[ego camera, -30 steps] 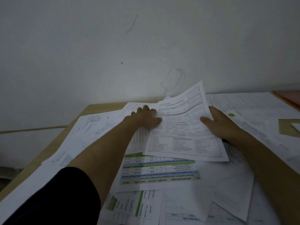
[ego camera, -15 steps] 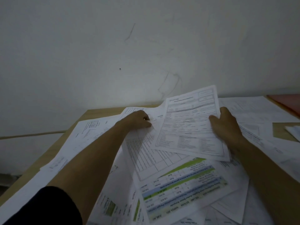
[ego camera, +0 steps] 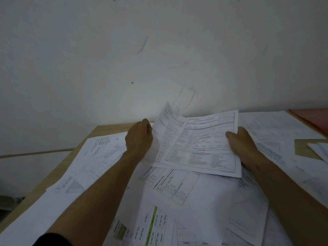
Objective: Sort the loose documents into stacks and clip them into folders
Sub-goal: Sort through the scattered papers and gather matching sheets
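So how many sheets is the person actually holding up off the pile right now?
2 that I can tell. One form sheet lies between both hands, under the right hand. A second sheet curls up behind it, by the left hand. More may hide underneath.

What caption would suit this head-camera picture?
Two hands, left and right, lift printed forms from loose papers covering a wooden table.

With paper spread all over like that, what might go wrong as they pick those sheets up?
The left hand holds one curled form only at its edge, so it may crease or slip. The right hand grips a second form overlapping the first, so the two could get mixed. Sheets overhang the table edge on the left and might slide off if nudged.
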